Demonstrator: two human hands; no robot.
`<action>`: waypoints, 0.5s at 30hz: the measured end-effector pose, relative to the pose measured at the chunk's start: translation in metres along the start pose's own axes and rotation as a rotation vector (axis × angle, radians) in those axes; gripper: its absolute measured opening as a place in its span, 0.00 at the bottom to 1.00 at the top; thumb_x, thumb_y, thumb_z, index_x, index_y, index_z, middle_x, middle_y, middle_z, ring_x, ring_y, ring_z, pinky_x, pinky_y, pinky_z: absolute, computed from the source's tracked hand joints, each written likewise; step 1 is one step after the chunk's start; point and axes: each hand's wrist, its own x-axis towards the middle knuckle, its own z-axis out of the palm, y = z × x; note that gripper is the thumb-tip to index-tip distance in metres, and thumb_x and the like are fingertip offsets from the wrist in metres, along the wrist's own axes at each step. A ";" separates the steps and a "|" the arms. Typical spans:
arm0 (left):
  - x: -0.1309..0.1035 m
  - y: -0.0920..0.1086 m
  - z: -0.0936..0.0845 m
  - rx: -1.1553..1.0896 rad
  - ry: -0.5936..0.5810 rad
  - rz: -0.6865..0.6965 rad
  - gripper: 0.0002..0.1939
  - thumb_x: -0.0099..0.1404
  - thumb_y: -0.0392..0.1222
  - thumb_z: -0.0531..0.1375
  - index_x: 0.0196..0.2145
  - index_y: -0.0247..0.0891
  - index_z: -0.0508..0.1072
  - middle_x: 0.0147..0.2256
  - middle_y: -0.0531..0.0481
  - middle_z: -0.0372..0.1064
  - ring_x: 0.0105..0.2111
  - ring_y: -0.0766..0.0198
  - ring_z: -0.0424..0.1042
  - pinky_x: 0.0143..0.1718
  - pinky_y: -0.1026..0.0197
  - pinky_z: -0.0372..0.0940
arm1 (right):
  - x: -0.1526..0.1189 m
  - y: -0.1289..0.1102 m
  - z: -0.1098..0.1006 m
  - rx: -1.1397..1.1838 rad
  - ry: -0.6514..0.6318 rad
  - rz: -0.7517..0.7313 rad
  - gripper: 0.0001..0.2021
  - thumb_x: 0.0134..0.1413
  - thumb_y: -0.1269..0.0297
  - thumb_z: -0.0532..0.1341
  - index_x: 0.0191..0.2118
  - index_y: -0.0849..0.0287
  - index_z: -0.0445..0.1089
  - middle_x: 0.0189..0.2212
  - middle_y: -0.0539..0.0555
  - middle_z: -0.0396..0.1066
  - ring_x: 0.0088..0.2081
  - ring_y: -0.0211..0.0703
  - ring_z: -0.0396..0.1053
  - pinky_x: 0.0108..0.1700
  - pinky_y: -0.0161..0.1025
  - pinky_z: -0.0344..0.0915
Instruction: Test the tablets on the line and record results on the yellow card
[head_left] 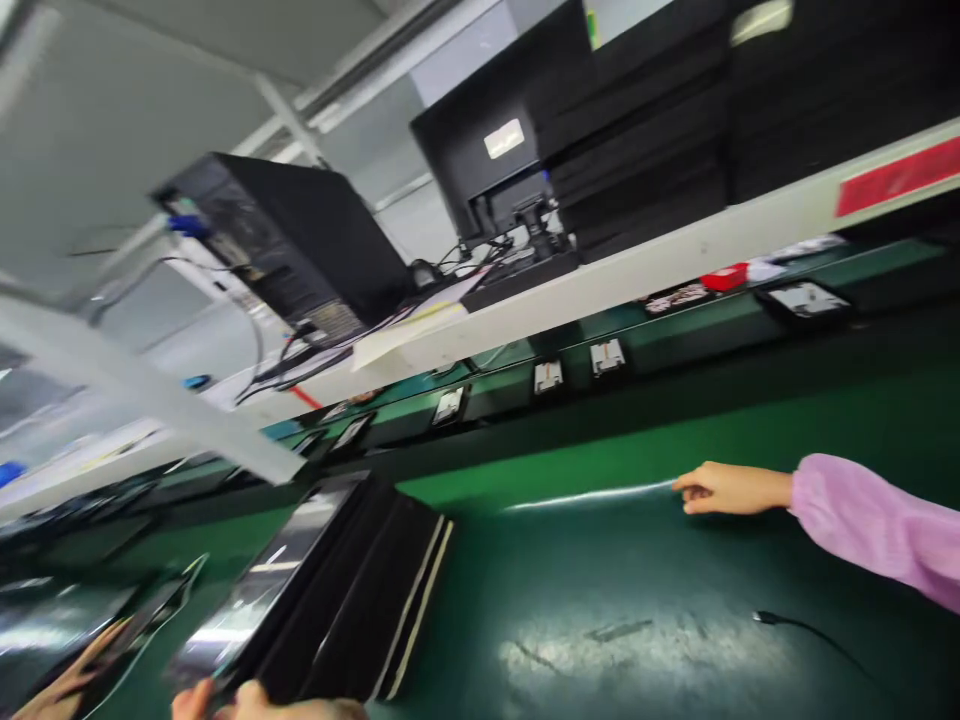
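A stack of flat black devices [352,590], the top one with a glossy screen, lies tilted at the lower left of the bench. My left hand [262,703] grips the near end of this stack at the bottom edge of the picture, partly cut off. My right hand [731,489], in a pink sleeve, is over the green bench on the right. Its index finger reaches left, the other fingers are loosely curled, and nothing shows in it. Below it a black cable [799,624] with a plug lies on the dark green mat [600,590].
Another person's hand [71,680] is at the lower left, beside a device and a white cable [161,625]. Small devices [547,376] line the back. Above, a white shelf [645,285] carries a computer tower [300,230] and monitors [502,130]. A white post [187,410] slants at left.
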 end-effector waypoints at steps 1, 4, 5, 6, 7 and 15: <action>-0.025 0.002 0.011 -0.050 0.039 0.138 0.18 0.59 0.41 0.61 0.47 0.42 0.67 0.58 0.45 0.66 0.63 0.46 0.61 0.68 0.37 0.49 | -0.033 0.004 -0.011 0.004 -0.071 0.023 0.04 0.59 0.67 0.69 0.35 0.63 0.78 0.23 0.46 0.71 0.25 0.39 0.70 0.29 0.30 0.60; -0.116 0.006 0.045 -0.154 -0.351 0.159 0.13 0.64 0.45 0.63 0.45 0.39 0.71 0.55 0.43 0.69 0.58 0.46 0.67 0.63 0.40 0.60 | -0.113 0.004 -0.011 0.023 -0.203 0.125 0.05 0.55 0.64 0.68 0.35 0.61 0.76 0.23 0.49 0.71 0.23 0.45 0.69 0.24 0.33 0.55; -0.149 0.008 0.055 -0.167 -0.576 0.105 0.13 0.67 0.48 0.61 0.46 0.39 0.72 0.54 0.42 0.70 0.57 0.48 0.68 0.61 0.41 0.61 | -0.132 0.001 -0.002 0.024 -0.217 0.143 0.06 0.52 0.63 0.69 0.35 0.59 0.75 0.24 0.50 0.71 0.25 0.47 0.70 0.25 0.34 0.56; -0.183 0.010 0.062 -0.178 -0.809 0.058 0.13 0.70 0.49 0.58 0.47 0.40 0.72 0.53 0.42 0.70 0.55 0.49 0.70 0.60 0.41 0.63 | -0.148 -0.003 0.009 0.013 -0.200 0.139 0.08 0.50 0.63 0.70 0.34 0.58 0.73 0.27 0.51 0.71 0.29 0.50 0.70 0.29 0.36 0.59; -0.216 0.011 0.065 -0.180 -1.036 0.038 0.14 0.72 0.50 0.56 0.49 0.41 0.71 0.54 0.41 0.69 0.55 0.50 0.70 0.59 0.41 0.63 | -0.161 -0.008 0.022 -0.028 -0.125 0.063 0.08 0.51 0.62 0.69 0.34 0.58 0.71 0.33 0.54 0.70 0.36 0.54 0.69 0.35 0.40 0.62; -0.374 0.018 0.041 -0.160 -1.722 -0.090 0.24 0.75 0.56 0.50 0.61 0.41 0.66 0.64 0.40 0.59 0.65 0.50 0.57 0.69 0.41 0.49 | -0.191 -0.016 0.051 0.209 0.091 -0.007 0.08 0.63 0.58 0.57 0.36 0.55 0.61 0.36 0.56 0.68 0.41 0.56 0.67 0.48 0.52 0.65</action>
